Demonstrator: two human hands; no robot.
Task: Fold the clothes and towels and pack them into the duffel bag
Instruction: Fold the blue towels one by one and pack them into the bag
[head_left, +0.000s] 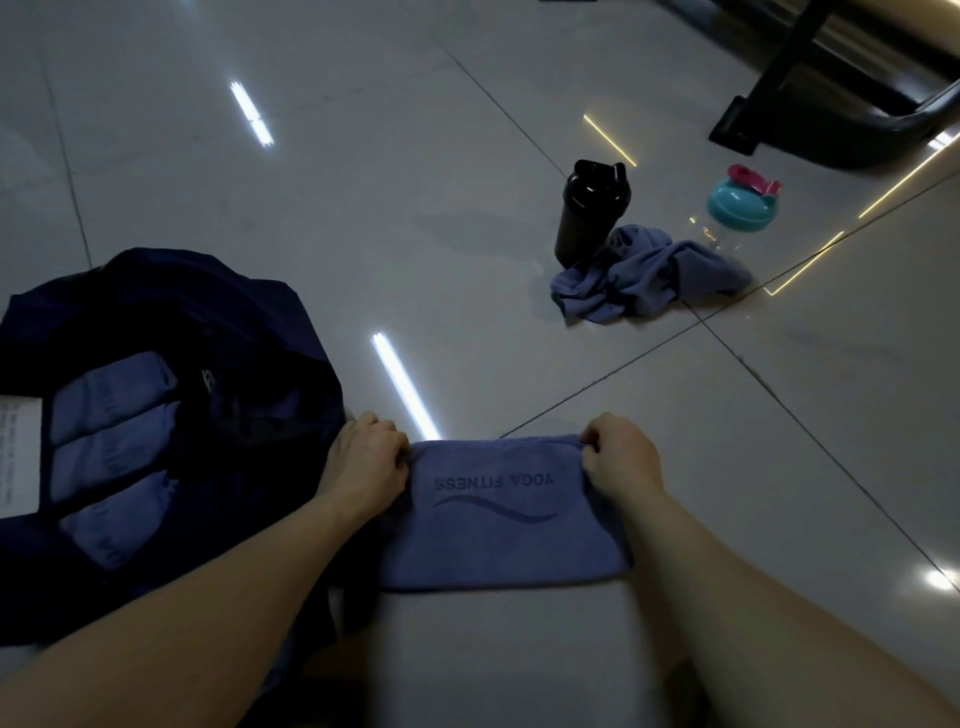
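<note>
**Both hands pinch the far corners of a folded towel beside the open bag**

Head view: the folded towel (498, 525) lies flat on the tiled floor (363, 182) at the near middle, a blue rectangle with its long sides running left to right; the words YOGA FITNESS and a wavy line show on its top face, upside down from here. The left hand (366, 460) is at the towel's far left corner, fingers curled in and pinching the cloth there; the right hand (618, 457) is at the far right corner, thumb and fingers pinching the far hem, which is raised a little into a small ridge; both forearms reach in from the near edge of the picture, the left one passing over the bag's near side.

The bag (249, 332), dark navy, sits on the floor just left of the towel, its mouth open upward; the left hand is touching or nearly touching its right wall, I cannot tell which. Inside it three blue rolls (111, 452) lie side by side, packed against one another; a white label (18, 457) shows at the bag's left edge.

Farther off to the right, well apart from the hands, a loose towel (644, 275) of the same blue lies crumpled on the floor; a black bottle (589, 213) stands upright touching its far left side; a clear bottle (737, 208) with a teal lid and pink cap stands just behind its right part. A black frame (779, 67) stands on the floor at the far right.
</note>
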